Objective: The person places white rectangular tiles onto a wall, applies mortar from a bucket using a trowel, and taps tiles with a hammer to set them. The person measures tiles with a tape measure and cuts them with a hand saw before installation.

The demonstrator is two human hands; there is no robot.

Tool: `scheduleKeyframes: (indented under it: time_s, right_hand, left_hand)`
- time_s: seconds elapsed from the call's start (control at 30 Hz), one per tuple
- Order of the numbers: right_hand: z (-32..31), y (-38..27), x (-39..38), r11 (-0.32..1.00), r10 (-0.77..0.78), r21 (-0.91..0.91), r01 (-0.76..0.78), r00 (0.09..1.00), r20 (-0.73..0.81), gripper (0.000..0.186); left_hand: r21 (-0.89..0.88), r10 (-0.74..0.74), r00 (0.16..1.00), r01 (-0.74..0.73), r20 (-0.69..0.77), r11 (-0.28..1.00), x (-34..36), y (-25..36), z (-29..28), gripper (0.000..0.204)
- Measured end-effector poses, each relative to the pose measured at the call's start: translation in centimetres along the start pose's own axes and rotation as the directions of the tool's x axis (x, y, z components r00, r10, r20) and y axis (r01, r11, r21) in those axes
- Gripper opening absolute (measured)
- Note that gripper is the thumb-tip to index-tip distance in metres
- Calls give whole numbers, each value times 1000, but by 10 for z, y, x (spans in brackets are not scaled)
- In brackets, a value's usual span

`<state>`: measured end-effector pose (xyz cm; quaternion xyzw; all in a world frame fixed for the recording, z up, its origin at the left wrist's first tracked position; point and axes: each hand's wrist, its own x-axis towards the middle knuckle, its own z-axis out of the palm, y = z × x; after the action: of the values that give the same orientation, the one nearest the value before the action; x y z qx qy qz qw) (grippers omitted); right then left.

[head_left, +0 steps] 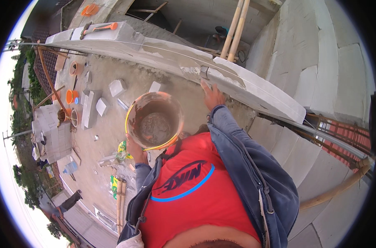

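My left hand (pixel 135 148) is closed on the near side of a round mortar bucket (pixel 181 120) with a yellow band round its rim. Grey wet mortar (pixel 154 126) lies in the bottom, and dried mortar coats the inside walls. Beside the low wall of pale blocks (pixel 254 84), my right hand (pixel 214 97) reaches forward with its forefinger stretched out. A small grey, trowel-like blade (pixel 204 72) shows at its fingertips against the wall; the hand hides any handle. Smeared mortar (pixel 167 53) covers part of the wall's top, along a thin taut string.
An orange-handled hammer (pixel 99 29) lies on the wall's far left end. Loose pale blocks (pixel 92 109) and orange buckets (pixel 72 96) stand on the floor to the left. Bamboo poles (pixel 236 31) lean beyond the wall. Another person (pixel 68 203) is at the lower left.
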<state>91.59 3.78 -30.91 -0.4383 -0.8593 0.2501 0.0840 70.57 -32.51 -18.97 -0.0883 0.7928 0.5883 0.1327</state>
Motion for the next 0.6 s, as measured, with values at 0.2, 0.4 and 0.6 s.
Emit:
scheduleKeyframes:
  time_s: [0.2,0.4,0.6]
  right_hand:
    - [-31,18,-40,962,230,-119,-244,966,-120,72]
    - [-18,76,-98,926,376,65,-371,899,-224,73]
    - [29,76,-154,934,334,254,-253,873,-356,71]
  left_hand:
    - [-16,50,990,-48,135,999,14,11,12,60]
    - [71,72,962,-93,262,993,37,15,16,60]
    - [-34,114,893,-110,436,993,77,20,12,59]
